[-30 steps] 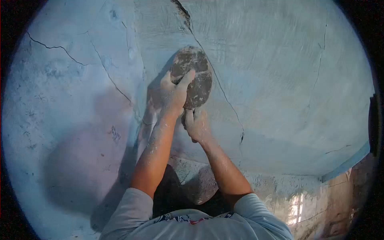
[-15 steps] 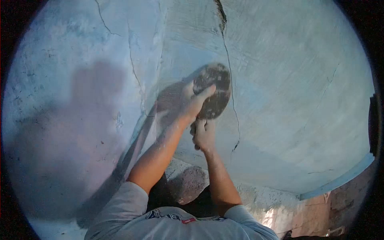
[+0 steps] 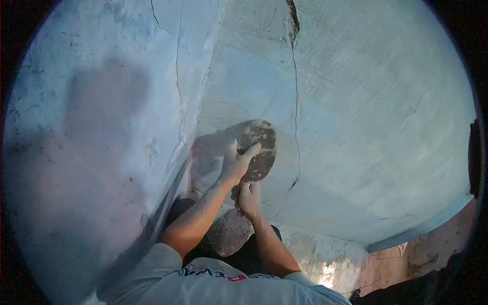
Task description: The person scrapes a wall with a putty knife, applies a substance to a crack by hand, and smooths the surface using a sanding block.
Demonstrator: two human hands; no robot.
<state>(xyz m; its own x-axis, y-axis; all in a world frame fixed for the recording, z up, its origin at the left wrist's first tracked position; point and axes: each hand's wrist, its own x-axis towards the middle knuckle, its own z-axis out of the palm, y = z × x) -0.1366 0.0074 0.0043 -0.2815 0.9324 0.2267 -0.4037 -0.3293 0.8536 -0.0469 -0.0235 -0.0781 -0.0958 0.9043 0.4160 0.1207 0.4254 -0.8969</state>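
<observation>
A dark oval tool with dusty pale patches stands close to the blue-green wall, left of a long crack. My left hand is closed around its left side, thumb lying across the flat face. Just below, my right hand is a fist at the tool's lower end, wrapped around a part that the fingers hide. Pale dust coats both hands and forearms. The tool's side toward the wall is hidden.
The wall meets a bluish wall at a corner left of my hands. A dark crack widens at the top. Below my arms is a rough grey rounded thing. A blue ledge and brownish floor show at lower right.
Both hands and the oval tool have come down the wall and slightly left, farther from the crack. The view has shifted a little. Both hands keep their hold.
</observation>
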